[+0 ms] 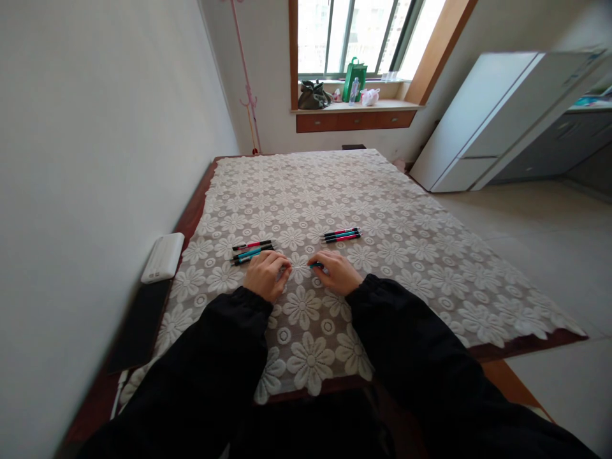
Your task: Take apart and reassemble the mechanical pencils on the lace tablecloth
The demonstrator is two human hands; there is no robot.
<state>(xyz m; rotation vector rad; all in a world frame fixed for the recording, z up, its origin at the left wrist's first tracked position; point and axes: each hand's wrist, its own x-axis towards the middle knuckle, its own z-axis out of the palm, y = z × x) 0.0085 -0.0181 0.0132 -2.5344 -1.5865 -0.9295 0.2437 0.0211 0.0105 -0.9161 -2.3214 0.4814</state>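
Observation:
My left hand [266, 273] and my right hand [336, 271] rest near each other on a lace flower-patterned tablecloth [411, 255]. The right hand's fingers are closed on a teal pen [315, 266] that points toward the left hand. The left hand's fingers are curled at the pen's other end; what they grip is hidden. A group of pens [252, 250], red, black and teal, lies just beyond the left hand. Another group of three pens [341, 235] lies beyond the right hand.
A white box-like device [163, 257] sits at the table's left edge by the wall, with a dark flat object [141, 322] in front of it. A white fridge [482, 118] stands at the right. The window sill [354, 105] holds bags and a bottle.

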